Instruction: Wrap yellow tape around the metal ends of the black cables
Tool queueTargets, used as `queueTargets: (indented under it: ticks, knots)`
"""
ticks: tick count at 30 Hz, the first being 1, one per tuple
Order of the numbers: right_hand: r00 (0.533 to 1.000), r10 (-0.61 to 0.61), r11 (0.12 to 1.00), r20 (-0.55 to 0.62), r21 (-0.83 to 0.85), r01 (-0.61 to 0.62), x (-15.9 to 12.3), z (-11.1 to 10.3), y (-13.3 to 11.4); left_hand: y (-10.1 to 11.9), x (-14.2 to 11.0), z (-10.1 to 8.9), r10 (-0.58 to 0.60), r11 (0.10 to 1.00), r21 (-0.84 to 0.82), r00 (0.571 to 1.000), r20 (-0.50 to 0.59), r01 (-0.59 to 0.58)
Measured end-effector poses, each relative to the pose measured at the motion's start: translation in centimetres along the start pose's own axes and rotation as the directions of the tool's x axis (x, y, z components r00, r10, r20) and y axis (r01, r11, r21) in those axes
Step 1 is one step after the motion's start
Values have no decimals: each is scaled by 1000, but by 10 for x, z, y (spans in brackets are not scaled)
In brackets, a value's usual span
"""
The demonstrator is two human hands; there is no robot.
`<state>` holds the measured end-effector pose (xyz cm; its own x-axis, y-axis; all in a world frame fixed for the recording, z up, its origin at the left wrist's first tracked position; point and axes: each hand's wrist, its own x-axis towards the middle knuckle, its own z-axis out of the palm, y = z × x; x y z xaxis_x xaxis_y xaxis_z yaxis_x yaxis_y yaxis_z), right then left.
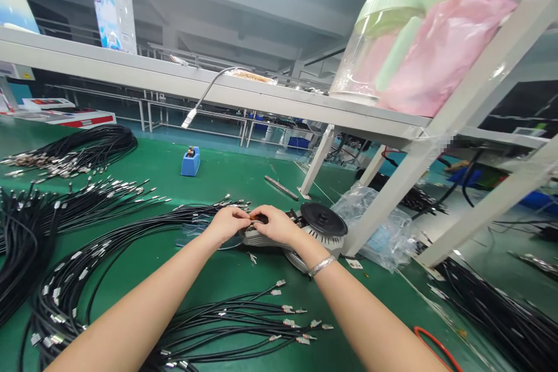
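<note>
Both hands meet at the left end of a small grey machine [261, 239] that carries a round black reel [325, 219]. My left hand [226, 225] is closed in a pinch, thumb and fingertips together, at that end. Right beside it, my right hand [275, 224] is pinched too and rests over the machine's top. Whatever sits between the fingertips is too small and covered to name. A bundle of black cables [143, 226] with metal-tipped ends runs up to my left hand. Below the hands lies another group of black cables [244, 317], ends pointing right.
More cable bundles [100, 139] cover the left of the green table [226, 174]. A blue tape dispenser [190, 161] and a thin metal bar [281, 188] lie further back. A white shelf [279, 99] crosses above; its post stands beside a clear plastic bag [383, 232].
</note>
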<state>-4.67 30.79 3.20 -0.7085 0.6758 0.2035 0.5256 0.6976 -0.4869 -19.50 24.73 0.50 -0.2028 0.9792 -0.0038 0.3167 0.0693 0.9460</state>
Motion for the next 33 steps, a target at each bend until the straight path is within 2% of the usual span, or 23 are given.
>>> queueTargets:
  ticks: [6, 9, 11, 13, 17, 20, 24, 29, 33]
  knots:
    - [1000, 2, 999, -28, -37, -3, -1, 4, 2, 0, -1, -10, -38, 997, 69, 999, 33, 36]
    - [1000, -8, 999, -26, -44, 6, 0, 5, 3, -3, -2, -10, 4, 991, 130, 1000, -1, -4]
    - [1000, -12, 999, -22, -50, 11, 0, 6, 4, -4, -6, -8, 72, 981, 186, 995, -62, -60]
    - [1000, -15, 998, -21, -56, 14, 1, 7, 5, -6, -11, -5, 158, 961, 249, 977, -145, -119]
    - [999, -23, 998, -27, -67, 21, 1, 9, 7, -12, -22, 6, 293, 920, 344, 910, -293, -185]
    - [999, -34, 997, -28, -68, 32, 2, 10, 9, -18, -26, 16, 328, 907, 375, 877, -351, -189]
    - [998, -50, 997, -32, -67, 47, 2, 12, 12, -21, -24, 26, 338, 898, 407, 859, -386, -170]
    - [997, -63, 996, -36, -72, 60, 3, 13, 13, -15, -22, 30, 331, 888, 435, 861, -385, -147]
    - [997, -74, 995, -37, -73, 72, 3, 14, 12, -10, -19, 28, 256, 906, 412, 900, -352, -97]
